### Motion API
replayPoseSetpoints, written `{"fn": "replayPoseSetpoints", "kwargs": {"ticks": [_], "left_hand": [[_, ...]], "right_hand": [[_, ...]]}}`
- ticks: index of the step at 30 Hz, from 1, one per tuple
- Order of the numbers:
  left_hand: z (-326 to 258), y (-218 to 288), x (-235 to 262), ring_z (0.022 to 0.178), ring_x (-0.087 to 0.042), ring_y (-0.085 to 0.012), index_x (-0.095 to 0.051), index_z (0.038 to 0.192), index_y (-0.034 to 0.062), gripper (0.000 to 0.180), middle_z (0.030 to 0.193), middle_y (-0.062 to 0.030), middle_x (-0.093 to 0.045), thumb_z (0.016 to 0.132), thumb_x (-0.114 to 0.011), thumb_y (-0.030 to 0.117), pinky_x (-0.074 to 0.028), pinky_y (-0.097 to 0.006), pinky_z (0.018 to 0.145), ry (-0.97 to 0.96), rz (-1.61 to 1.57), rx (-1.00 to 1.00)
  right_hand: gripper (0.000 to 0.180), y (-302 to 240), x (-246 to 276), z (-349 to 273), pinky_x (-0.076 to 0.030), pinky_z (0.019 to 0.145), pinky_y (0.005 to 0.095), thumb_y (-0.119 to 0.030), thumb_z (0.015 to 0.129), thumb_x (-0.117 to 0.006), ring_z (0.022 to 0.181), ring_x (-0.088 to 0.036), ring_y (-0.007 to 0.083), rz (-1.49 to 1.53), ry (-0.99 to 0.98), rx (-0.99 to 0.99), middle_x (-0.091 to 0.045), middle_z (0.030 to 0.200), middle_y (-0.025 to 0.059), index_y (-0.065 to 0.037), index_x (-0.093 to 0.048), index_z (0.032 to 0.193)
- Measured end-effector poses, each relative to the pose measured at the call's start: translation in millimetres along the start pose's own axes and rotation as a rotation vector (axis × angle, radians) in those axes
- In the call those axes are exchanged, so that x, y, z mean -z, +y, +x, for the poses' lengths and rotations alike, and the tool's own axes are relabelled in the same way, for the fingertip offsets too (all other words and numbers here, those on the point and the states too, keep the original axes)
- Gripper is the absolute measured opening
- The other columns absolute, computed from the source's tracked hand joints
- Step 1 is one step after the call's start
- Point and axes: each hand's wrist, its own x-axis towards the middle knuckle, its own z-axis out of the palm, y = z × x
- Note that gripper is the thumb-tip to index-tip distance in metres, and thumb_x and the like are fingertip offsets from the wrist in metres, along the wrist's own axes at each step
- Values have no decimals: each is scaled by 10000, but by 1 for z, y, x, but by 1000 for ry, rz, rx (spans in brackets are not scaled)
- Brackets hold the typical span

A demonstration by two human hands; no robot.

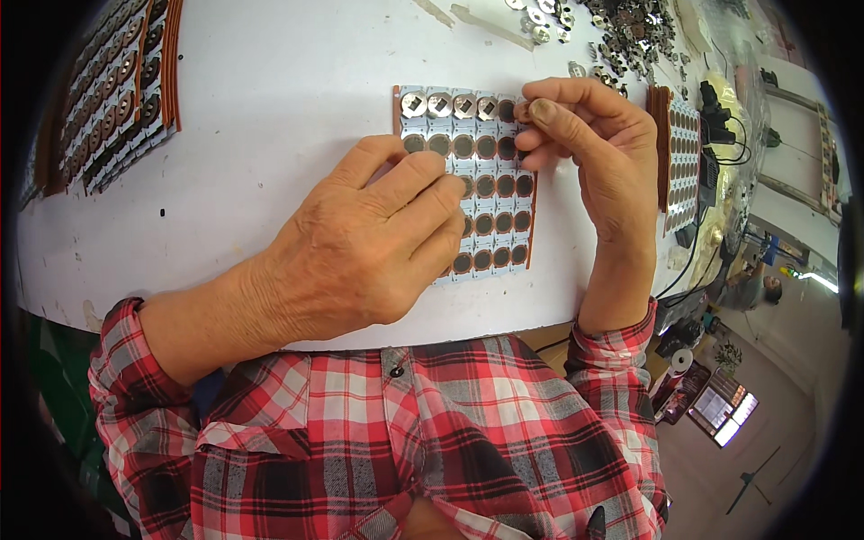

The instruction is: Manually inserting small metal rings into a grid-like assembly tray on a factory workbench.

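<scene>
A flat panel (486,205) of small circuit boards lies before me, with rows of round dark pads and brown edge strips. Several round silver metal pieces (438,105) sit along its far row. My left hand (360,234) rests over the panel's left side with curled fingers; its fingertips are partly hidden and cover some of the pads. At the far right corner of the panel, my right hand (585,135) has thumb and fingers closed in a pinch. Whatever is between them is too small and covered to name.
Stacked panels (117,90) with brown edges stand at the far left. Another upright stack (681,148) is at the right, beside black plugs and cables (720,126). Loose small metal parts (634,31) are heaped at the far right of the white table (270,72).
</scene>
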Motion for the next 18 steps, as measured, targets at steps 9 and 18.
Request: {"fn": "replayPoseSetpoints", "kwargs": {"ticks": [9,18], "left_hand": [[7,0,2,1203,-617,-325,-712,1123,-36,554,1318,-188,-647,633,-814,202,-462,-512,1003,-60,-88,80],[6,9,1,1187,-610,-321,-717,1127,-33,642,1282,-191,-651,653,-782,395,-448,-540,999,-96,-21,83]], "right_hand": [[169,11,-12,-4,-439,491,156,-54,944,-749,662,-640,40,-159,75,104,-754,876,42,15,-751,1099],[147,24,-26,-9,-449,625,156,-37,944,-750,755,-627,24,-221,138,252,-743,902,10,11,-743,1084]]}}
